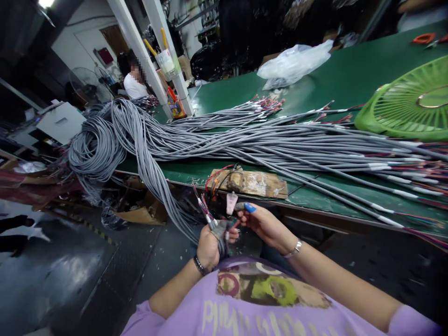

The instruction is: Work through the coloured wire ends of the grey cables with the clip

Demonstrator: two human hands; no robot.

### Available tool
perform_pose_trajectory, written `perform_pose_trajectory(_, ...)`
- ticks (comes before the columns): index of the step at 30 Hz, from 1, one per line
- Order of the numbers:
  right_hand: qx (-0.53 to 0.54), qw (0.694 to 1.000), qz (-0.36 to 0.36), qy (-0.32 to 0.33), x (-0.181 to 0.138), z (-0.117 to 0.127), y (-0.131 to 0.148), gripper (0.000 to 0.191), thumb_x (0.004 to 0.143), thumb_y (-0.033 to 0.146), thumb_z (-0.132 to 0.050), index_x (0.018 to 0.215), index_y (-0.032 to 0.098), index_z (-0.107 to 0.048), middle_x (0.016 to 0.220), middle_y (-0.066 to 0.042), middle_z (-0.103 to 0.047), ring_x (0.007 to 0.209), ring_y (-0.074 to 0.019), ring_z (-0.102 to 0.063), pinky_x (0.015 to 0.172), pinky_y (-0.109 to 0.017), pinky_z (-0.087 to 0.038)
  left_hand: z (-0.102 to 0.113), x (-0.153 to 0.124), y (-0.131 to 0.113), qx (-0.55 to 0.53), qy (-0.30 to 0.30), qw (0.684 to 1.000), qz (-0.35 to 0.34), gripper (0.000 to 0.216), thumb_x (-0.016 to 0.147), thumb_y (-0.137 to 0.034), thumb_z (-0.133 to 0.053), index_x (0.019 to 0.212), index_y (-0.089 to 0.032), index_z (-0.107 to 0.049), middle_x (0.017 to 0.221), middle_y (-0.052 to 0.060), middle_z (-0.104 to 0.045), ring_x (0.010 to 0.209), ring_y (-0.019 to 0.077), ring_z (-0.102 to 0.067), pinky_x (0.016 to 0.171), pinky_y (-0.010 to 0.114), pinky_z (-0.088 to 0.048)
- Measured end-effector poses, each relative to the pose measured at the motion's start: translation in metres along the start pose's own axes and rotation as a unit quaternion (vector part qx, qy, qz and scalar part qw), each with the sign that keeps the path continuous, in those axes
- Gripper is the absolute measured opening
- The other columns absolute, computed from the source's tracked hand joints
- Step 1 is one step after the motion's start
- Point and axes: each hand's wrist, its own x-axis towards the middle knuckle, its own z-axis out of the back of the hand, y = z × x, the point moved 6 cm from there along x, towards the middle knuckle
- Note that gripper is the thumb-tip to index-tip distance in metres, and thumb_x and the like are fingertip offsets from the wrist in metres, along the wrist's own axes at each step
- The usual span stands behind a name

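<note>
My left hand (209,248) is closed in a fist round a grey cable (214,227), whose stripped coloured wire ends stick up out of the fist. My right hand (263,225) is just to the right of it, its fingers pinched on one of those wire ends near a small white piece (231,203). A blue cap covers one fingertip of the right hand. Both hands are held in front of the edge of a green table (350,70), beside a worn wooden block (255,183) with wires fixed to it.
A big bundle of grey cables (245,140) lies across the table and hangs in loops off its left end. A green plastic basket (409,105) stands at right, a clear bag (294,63) at the back. Another person (135,81) sits far left behind white posts.
</note>
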Motion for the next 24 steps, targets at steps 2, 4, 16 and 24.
perform_pose_trajectory(2, -0.107, 0.993, 0.039, -0.006, -0.005, 0.005, 0.01, 0.03, 0.069, 0.046, -0.07, 0.077, 0.018, -0.064, 0.072, -0.001, -0.064, 0.062, -0.0114, -0.053, 0.061, -0.025, -0.045, 0.0, 0.001, 0.0, -0.013, -0.001, 1.0, -0.012, 0.036, 0.064, -0.04, -0.074, 0.078, -0.008, -0.068, 0.075, 0.014, -0.072, 0.068, 0.021, -0.068, 0.06, 0.027, -0.05)
perform_pose_trajectory(4, -0.218, 0.972, 0.082, 0.0, -0.012, 0.003, 0.02, 0.032, 0.071, 0.048, -0.068, 0.081, 0.018, -0.065, 0.075, -0.003, -0.065, 0.066, -0.0135, -0.055, 0.064, -0.027, -0.045, 0.001, 0.0, 0.001, -0.012, -0.005, 1.0, -0.024, 0.037, 0.063, -0.039, -0.075, 0.081, -0.008, -0.069, 0.082, 0.015, -0.072, 0.075, 0.023, -0.068, 0.064, 0.028, -0.051)
perform_pose_trajectory(16, -0.454, 0.871, 0.175, 0.069, -0.04, -0.052, 0.016, 0.02, 0.074, 0.033, -0.065, 0.069, 0.016, -0.055, 0.06, 0.002, -0.05, 0.053, -0.0094, -0.04, 0.048, -0.021, -0.034, -0.005, -0.019, 0.007, 0.259, 0.093, 0.958, -0.078, 0.04, 0.059, -0.046, -0.077, 0.077, -0.011, -0.067, 0.063, 0.002, -0.065, 0.06, 0.0153, -0.058, 0.055, 0.025, -0.047)
perform_pose_trajectory(24, -0.283, 0.949, 0.083, 0.111, -0.039, -0.043, 0.013, 0.026, 0.074, 0.042, -0.065, 0.068, 0.019, -0.055, 0.054, 0.003, -0.053, 0.05, -0.0118, -0.048, 0.05, -0.024, -0.038, 0.0, -0.016, 0.018, 0.109, 0.085, 0.99, -0.025, 0.046, 0.072, -0.058, -0.063, 0.081, -0.013, -0.064, 0.06, 0.004, -0.065, 0.048, 0.0135, -0.059, 0.045, 0.022, -0.043)
